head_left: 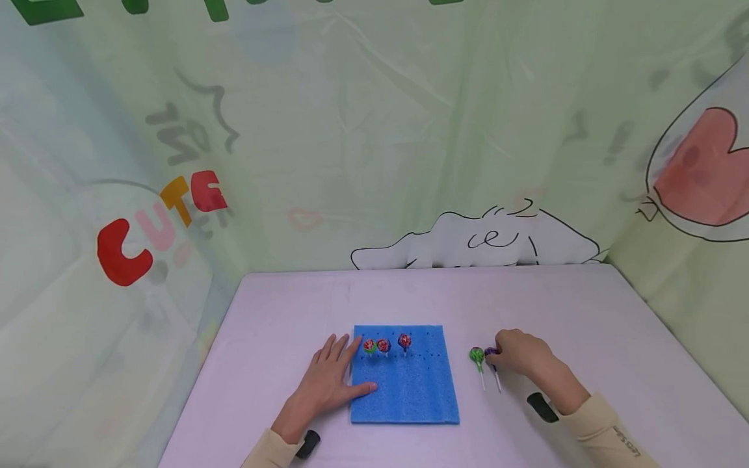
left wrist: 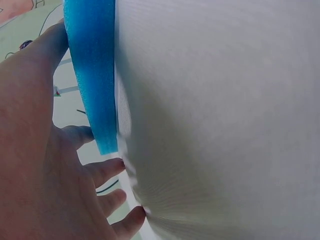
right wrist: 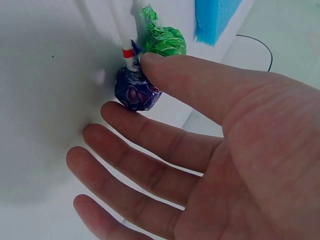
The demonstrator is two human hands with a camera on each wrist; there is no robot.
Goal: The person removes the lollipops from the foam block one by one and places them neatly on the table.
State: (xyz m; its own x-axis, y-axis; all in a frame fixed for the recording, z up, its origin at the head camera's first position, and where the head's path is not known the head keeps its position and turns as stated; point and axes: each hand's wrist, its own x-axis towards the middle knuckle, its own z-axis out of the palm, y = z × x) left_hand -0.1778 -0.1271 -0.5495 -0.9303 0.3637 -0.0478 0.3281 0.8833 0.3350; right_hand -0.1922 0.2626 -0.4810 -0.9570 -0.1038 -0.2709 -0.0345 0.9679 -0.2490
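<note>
My left hand (head_left: 324, 382) lies with fingers spread at the left edge of a blue foam board (head_left: 405, 398); its thumb rests on the board and other fingertips touch the table. Three wrapped lollipops stand in the board's upper part: a red-and-green one (head_left: 370, 346), a dark red one (head_left: 383, 345) and another dark red one (head_left: 404, 341). To the right of the board, my right hand (head_left: 525, 355) pinches the head of a purple lollipop (right wrist: 132, 92) between thumb and index finger. Beside it lies a green lollipop (right wrist: 167, 42), its white stick towards me.
Rows of small holes run across the board's upper half. A pale cloth covers the table (head_left: 281, 305). Printed curtains (head_left: 374, 143) hang behind and at both sides. A black device (head_left: 543, 407) sits at the right wrist, another (head_left: 308, 444) at the left.
</note>
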